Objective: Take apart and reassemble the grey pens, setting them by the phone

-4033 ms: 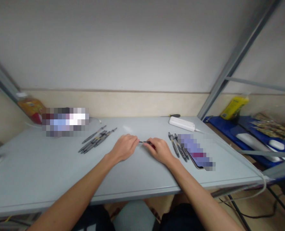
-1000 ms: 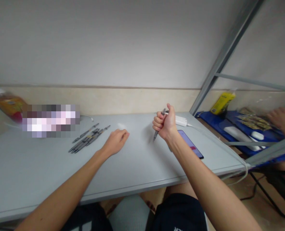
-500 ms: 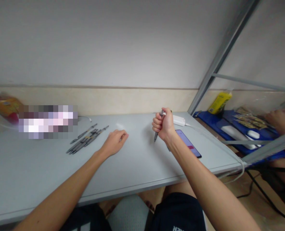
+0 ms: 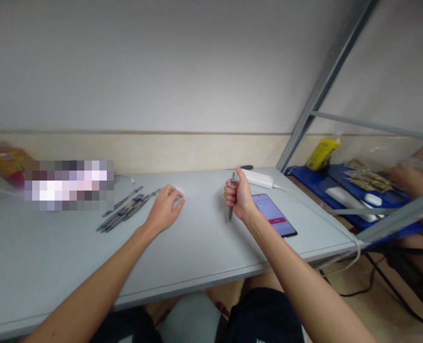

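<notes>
My right hand (image 4: 239, 196) is wrapped round a grey pen (image 4: 230, 213), held upright above the table with its tip pointing down. The thumb stretches upward beside the pen's top end. Just right of a loose pile of similar grey pens (image 4: 120, 216), my left hand (image 4: 164, 208) hovers low over or rests on the tabletop, fingers apart, with nothing visible in it. One pen (image 4: 123, 202) lies slightly apart along the pile's far side. A phone (image 4: 276, 218) with its screen lit lies partly behind my right wrist.
A white power strip (image 4: 257, 178) with a cable and a dark-handled tool (image 4: 246, 167) lie near the wall. At the left are a blurred-out patch and an orange package (image 4: 7, 159). Beyond the metal frame (image 4: 306, 119), a blue table (image 4: 297, 172) bears a yellow pack (image 4: 323, 153); another person's hands (image 4: 411, 171) are there.
My left hand has shifted slightly left toward the pens, and its curled fingers have spread. My right thumb has lifted from the pen's top and now points upward; the pen stands more upright.
</notes>
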